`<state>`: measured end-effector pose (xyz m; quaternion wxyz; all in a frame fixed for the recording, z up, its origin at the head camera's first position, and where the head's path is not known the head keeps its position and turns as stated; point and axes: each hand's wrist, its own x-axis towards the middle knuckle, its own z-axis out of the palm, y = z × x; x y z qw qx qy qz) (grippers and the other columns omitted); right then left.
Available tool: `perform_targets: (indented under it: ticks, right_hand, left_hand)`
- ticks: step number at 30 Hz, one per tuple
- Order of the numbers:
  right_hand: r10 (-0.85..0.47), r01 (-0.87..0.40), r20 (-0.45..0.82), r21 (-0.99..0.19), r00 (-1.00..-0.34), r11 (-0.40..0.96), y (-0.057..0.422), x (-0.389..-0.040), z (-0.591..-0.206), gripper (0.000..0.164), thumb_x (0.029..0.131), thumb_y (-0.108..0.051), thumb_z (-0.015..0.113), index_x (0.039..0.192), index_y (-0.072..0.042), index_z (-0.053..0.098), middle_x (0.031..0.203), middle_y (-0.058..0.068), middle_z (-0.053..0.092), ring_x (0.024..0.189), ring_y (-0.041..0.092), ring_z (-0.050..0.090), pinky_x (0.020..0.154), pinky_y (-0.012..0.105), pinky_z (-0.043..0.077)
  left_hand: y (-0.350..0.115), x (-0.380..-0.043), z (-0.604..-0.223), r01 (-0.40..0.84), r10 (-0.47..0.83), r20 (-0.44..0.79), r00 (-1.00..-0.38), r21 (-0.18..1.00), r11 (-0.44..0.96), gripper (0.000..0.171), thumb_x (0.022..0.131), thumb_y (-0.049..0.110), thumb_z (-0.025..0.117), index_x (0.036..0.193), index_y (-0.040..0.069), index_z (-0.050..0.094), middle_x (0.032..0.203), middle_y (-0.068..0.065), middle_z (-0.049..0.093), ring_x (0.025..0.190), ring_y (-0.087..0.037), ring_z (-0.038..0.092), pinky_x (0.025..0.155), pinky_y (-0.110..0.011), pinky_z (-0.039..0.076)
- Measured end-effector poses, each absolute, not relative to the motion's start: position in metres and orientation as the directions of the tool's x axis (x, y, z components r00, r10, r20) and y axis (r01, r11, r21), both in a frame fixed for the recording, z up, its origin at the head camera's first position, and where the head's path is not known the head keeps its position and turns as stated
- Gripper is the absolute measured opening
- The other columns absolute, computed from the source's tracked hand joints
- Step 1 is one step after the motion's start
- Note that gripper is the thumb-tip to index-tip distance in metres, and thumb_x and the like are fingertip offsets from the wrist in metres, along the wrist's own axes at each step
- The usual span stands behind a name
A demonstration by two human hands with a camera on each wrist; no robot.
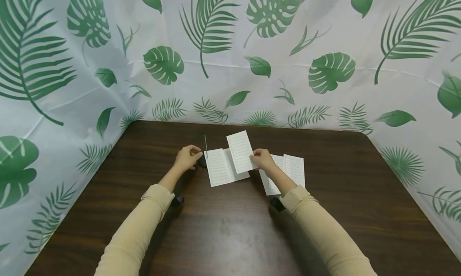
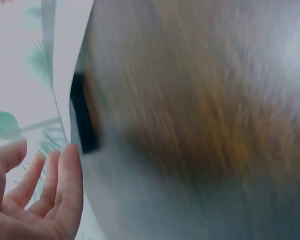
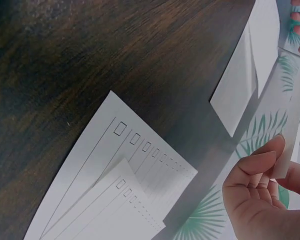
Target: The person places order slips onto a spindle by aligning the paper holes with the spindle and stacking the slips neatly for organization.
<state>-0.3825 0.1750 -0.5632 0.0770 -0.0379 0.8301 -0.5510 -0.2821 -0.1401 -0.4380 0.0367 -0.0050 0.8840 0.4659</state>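
Note:
My right hand [image 1: 262, 160] pinches a white lined paper sheet [image 1: 239, 150] by its edge, between thumb and fingers, as the right wrist view also shows. The sheet is lifted and tilted, overlapping two more lined sheets [image 1: 217, 169] at the middle of the table. Left of those sheets stands a thin upright rod [image 1: 205, 143] on a black base [image 1: 203, 161]. My left hand [image 1: 186, 158] is beside that base, fingers loosely bent and holding nothing. In the left wrist view, its fingertips [image 2: 71, 155] are near a blurred black piece [image 2: 85, 117] and a white paper edge.
Two overlapping lined sheets [image 1: 295, 170] with small checkboxes lie right of my right hand, partly behind the forearm. The dark wooden table [image 1: 223, 232] meets a white leaf-printed curtain [image 1: 230, 84] at the back and sides.

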Motion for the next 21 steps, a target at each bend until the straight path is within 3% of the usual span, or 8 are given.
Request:
perform_targets:
  ticks: [4,8,14,21]
  right_hand:
    - [-0.168,0.024,-0.098,-0.919,-0.981,0.393,0.148,-0.305,-0.463,0.017,0.091,-0.012,0.057,0.094,0.005,0.06,0.077,0.009,0.061,0.064,0.014,0.056,0.05,0.028,0.052]
    - [-0.128,0.088,-0.159,-0.895,-0.979,0.437,0.136,-0.277,-0.421,0.024,0.094,-0.007,0.051,0.106,0.013,0.055,0.081,0.01,0.06,0.064,0.01,0.052,0.053,0.023,0.051]
    - [-0.14,0.095,-0.164,-0.909,-0.977,0.406,0.138,-0.268,-0.409,0.025,0.096,-0.006,0.048,0.108,0.015,0.054,0.077,0.005,0.06,0.061,0.007,0.052,0.056,0.023,0.05]
    - [-0.148,0.114,-0.179,-0.923,-0.973,0.368,0.13,-0.265,-0.408,0.025,0.096,-0.008,0.048,0.11,0.012,0.055,0.08,0.004,0.062,0.063,0.007,0.054,0.06,0.026,0.05]
  left_hand:
    - [-0.13,-0.273,-0.435,0.004,-0.041,0.031,-0.999,0.849,0.529,0.021,0.093,0.016,0.059,0.105,0.0,0.066,0.092,-0.022,0.067,0.076,-0.034,0.067,0.053,-0.026,0.058]
    - [-0.117,-0.269,-0.427,0.041,-0.058,0.078,-0.995,0.875,0.482,0.019,0.093,0.014,0.059,0.1,-0.002,0.067,0.085,-0.021,0.068,0.074,-0.035,0.067,0.051,-0.025,0.058]
    - [-0.099,-0.269,-0.415,0.053,-0.008,0.062,-0.998,0.909,0.413,0.025,0.093,0.017,0.059,0.103,-0.004,0.067,0.085,-0.023,0.068,0.077,-0.039,0.066,0.051,-0.024,0.057]
    - [-0.093,-0.268,-0.41,-0.019,0.029,-0.029,-0.999,0.958,0.286,0.033,0.097,0.022,0.054,0.111,-0.006,0.065,0.09,-0.023,0.066,0.082,-0.038,0.065,0.059,-0.029,0.06]
